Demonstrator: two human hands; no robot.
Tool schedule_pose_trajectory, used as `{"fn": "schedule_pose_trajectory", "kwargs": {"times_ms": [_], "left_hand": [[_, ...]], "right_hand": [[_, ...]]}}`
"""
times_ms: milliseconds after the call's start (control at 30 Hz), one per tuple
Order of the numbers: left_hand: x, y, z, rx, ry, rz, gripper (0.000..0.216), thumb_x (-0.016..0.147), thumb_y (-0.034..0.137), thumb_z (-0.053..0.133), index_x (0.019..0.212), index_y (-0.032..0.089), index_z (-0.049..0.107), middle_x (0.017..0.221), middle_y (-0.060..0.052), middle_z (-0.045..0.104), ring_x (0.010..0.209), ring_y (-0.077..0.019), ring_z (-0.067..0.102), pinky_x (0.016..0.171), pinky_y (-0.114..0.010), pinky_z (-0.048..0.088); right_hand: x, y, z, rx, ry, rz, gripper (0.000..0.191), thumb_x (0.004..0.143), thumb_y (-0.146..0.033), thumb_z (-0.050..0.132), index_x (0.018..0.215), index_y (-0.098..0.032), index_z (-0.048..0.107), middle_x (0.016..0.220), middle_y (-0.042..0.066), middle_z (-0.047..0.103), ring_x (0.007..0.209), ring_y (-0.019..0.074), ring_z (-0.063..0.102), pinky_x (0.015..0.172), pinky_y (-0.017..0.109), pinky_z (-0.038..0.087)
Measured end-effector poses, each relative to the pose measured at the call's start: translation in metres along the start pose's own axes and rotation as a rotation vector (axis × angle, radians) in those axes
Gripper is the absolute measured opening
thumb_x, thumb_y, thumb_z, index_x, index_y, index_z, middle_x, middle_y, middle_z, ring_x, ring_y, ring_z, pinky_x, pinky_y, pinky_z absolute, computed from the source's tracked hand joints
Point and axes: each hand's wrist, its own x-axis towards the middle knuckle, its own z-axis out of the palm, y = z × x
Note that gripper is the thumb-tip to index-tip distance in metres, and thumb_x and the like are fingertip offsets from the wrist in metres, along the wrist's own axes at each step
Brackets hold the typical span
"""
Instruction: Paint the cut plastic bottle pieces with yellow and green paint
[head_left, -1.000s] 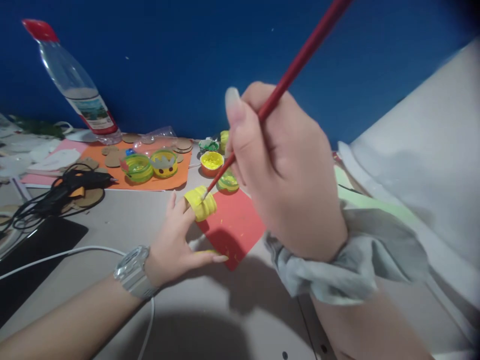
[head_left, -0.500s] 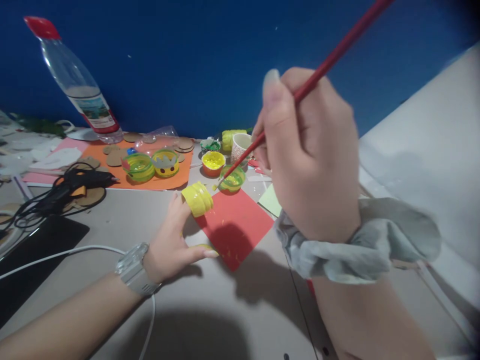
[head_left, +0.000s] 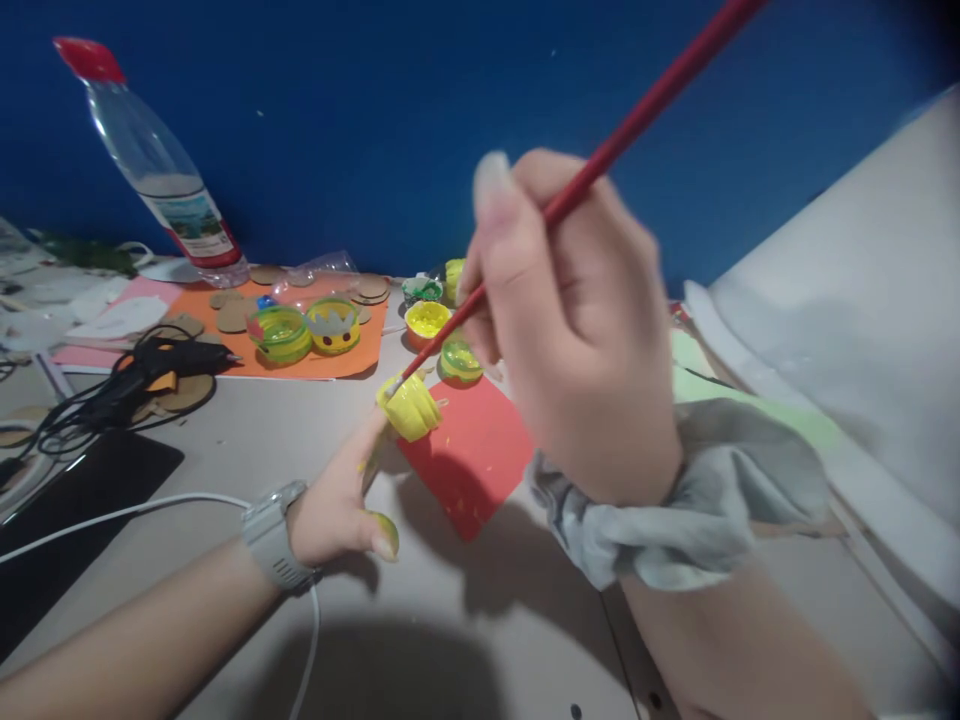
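Observation:
My right hand (head_left: 581,330) is closed around a long red paintbrush (head_left: 652,110). The brush tip touches the upper left edge of a ribbed piece of plastic bottle (head_left: 414,412) coated in yellow paint. That piece sits over the fingers of my left hand (head_left: 334,515), which hold it up; the fingertips are hidden inside. The left thumb, smeared with yellow and green, sticks out apart from it. Beneath the painted piece lies a square of red paper (head_left: 480,460) with small yellow marks. Just behind stand a cup of yellow paint (head_left: 427,322) and a green-tinted clear dish (head_left: 460,362).
A red-capped bottle (head_left: 176,195) stands at the back left. Green and yellow plastic cups (head_left: 281,337) rest on orange paper (head_left: 352,365). A black glue gun (head_left: 172,355), a dark tablet-like panel (head_left: 97,510) and a white cable (head_left: 187,495) lie at left. A blue wall (head_left: 360,130) rises behind.
My right hand has moved left and down, bringing the brush tip from near the green dish onto the yellow piece. The left hand has turned slightly, and its thumb has drawn back.

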Motion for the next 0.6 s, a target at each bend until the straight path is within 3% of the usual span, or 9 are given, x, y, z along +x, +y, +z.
{"fn": "schedule_pose_trajectory", "kwargs": {"times_ms": [100, 233, 300, 400, 533, 600], "left_hand": [[-0.003, -0.0012, -0.0002, -0.012, -0.019, -0.018, 0.117, 0.057, 0.084, 0.065, 0.149, 0.021, 0.033, 0.153, -0.016, 0.038, 0.142, -0.0422, 0.032, 0.116, -0.055, 0.032], [-0.0056, -0.0028, -0.0018, -0.057, -0.025, 0.026, 0.109, 0.063, 0.081, 0.065, 0.151, 0.026, 0.03, 0.158, -0.014, 0.03, 0.146, -0.0382, 0.028, 0.118, -0.054, 0.028], [-0.0034, 0.0, -0.0007, -0.045, -0.022, 0.017, 0.112, 0.062, 0.083, 0.063, 0.151, 0.025, 0.029, 0.158, -0.015, 0.031, 0.145, -0.0385, 0.029, 0.116, -0.054, 0.032], [-0.0013, 0.0045, 0.0002, -0.024, -0.021, -0.021, 0.113, 0.062, 0.086, 0.058, 0.151, 0.022, 0.029, 0.156, -0.017, 0.032, 0.143, -0.039, 0.032, 0.115, -0.054, 0.034], [-0.0032, 0.0033, -0.0014, -0.101, -0.006, 0.001, 0.102, 0.068, 0.079, 0.063, 0.149, 0.024, 0.035, 0.156, -0.015, 0.034, 0.142, -0.0384, 0.034, 0.116, -0.052, 0.034], [-0.002, 0.0019, 0.0003, -0.14, 0.003, 0.005, 0.102, 0.066, 0.076, 0.066, 0.148, 0.024, 0.036, 0.155, -0.014, 0.035, 0.143, -0.0391, 0.031, 0.117, -0.053, 0.031]], "right_hand": [[0.0015, 0.0006, -0.002, -0.066, -0.006, -0.068, 0.029, 0.098, -0.014, 0.044, 0.072, -0.027, 0.044, 0.057, -0.005, 0.042, 0.044, 0.0142, 0.044, 0.048, 0.032, 0.04], [0.0014, 0.003, -0.0045, -0.122, 0.046, -0.011, 0.03, 0.101, -0.031, 0.046, 0.072, -0.026, 0.05, 0.053, -0.005, 0.041, 0.044, 0.0142, 0.041, 0.05, 0.032, 0.039], [0.001, 0.004, -0.0054, -0.034, -0.023, 0.035, 0.03, 0.099, -0.038, 0.048, 0.072, -0.027, 0.049, 0.053, -0.005, 0.042, 0.045, 0.0153, 0.043, 0.051, 0.033, 0.041], [0.0008, 0.0056, -0.0065, 0.007, -0.081, -0.01, 0.026, 0.099, -0.03, 0.049, 0.073, -0.028, 0.046, 0.057, -0.004, 0.045, 0.047, 0.0164, 0.046, 0.05, 0.033, 0.043], [0.0002, 0.0048, -0.0042, -0.168, 0.066, -0.071, 0.026, 0.099, -0.023, 0.045, 0.074, -0.029, 0.047, 0.055, -0.004, 0.043, 0.046, 0.0158, 0.043, 0.051, 0.032, 0.043], [0.0003, 0.0027, -0.002, -0.111, 0.071, -0.031, 0.028, 0.101, -0.026, 0.043, 0.074, -0.028, 0.047, 0.058, -0.004, 0.045, 0.047, 0.0149, 0.046, 0.051, 0.03, 0.044]]}}
